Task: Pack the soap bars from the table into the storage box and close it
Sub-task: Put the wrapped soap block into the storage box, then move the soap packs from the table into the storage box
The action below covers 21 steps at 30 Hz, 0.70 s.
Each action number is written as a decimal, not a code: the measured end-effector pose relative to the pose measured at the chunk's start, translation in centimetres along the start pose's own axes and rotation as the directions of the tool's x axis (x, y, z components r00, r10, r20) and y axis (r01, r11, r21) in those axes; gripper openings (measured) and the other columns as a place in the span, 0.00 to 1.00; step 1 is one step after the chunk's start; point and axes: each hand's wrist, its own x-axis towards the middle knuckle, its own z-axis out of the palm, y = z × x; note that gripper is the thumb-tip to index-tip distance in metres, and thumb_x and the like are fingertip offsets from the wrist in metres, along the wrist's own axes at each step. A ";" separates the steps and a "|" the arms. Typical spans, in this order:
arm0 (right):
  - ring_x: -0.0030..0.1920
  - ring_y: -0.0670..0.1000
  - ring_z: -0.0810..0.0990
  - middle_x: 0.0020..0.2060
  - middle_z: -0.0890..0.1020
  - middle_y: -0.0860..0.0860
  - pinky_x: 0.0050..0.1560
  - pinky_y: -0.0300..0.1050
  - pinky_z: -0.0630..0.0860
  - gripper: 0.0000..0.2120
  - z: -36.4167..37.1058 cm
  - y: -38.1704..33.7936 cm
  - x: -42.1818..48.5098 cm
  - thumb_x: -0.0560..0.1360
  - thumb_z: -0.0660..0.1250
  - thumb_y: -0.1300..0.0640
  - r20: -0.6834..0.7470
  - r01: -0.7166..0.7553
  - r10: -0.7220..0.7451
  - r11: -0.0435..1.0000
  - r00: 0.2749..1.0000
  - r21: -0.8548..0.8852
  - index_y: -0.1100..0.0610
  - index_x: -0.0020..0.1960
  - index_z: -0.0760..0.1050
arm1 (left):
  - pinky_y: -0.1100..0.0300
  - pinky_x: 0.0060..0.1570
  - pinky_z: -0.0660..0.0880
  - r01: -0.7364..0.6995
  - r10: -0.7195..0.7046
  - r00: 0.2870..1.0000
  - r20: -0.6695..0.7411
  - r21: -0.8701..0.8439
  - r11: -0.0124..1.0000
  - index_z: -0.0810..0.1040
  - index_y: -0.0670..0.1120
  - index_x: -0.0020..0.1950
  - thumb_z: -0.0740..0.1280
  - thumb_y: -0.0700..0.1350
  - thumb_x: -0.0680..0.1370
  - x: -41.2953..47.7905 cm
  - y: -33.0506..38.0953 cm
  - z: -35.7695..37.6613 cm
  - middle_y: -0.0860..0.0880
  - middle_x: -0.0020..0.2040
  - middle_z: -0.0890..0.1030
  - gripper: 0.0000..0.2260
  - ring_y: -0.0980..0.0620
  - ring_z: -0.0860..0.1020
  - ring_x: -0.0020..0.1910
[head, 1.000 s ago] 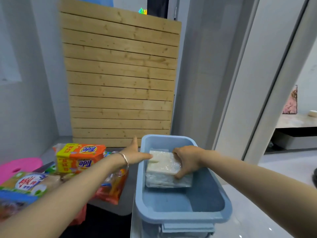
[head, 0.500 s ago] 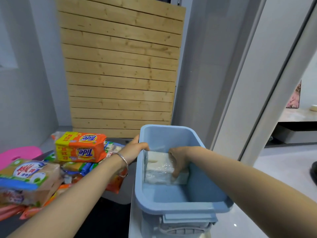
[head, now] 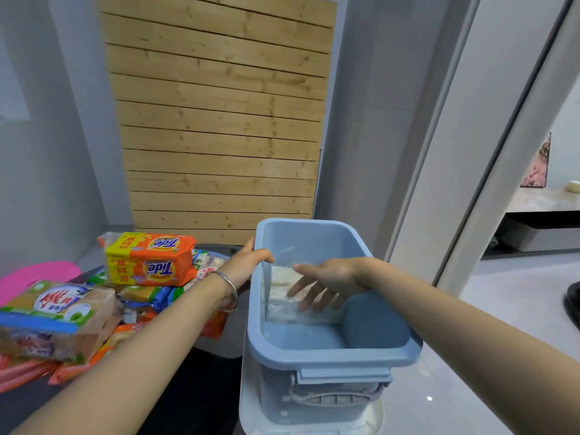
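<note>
while our left hand (head: 248, 266) grips the box (head: 332, 356) rim and our right hand (head: 326, 282) hovers spread and empty over the soap (head: 282, 293) lying at its far end, we judge the next reach goes to the counter (head: 216, 343) pile.

A wrapped soap pack (head: 284, 293) lies in the storage box (head: 329, 356), at its far left; left of the box, soap packs (head: 150, 262) pile on the table (head: 216, 343)
</note>
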 end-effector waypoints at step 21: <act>0.49 0.47 0.79 0.49 0.82 0.49 0.53 0.41 0.74 0.14 2.0 -8.4 -6.5 0.78 0.64 0.53 -0.330 0.571 -0.546 0.821 0.770 -0.026 0.59 0.60 0.77 | 0.63 0.49 0.74 -0.129 0.160 0.968 -0.194 0.163 0.978 0.62 0.45 0.72 0.63 0.43 0.77 -6.9 -2.4 -9.3 0.43 0.66 0.73 0.24 0.52 0.76 0.54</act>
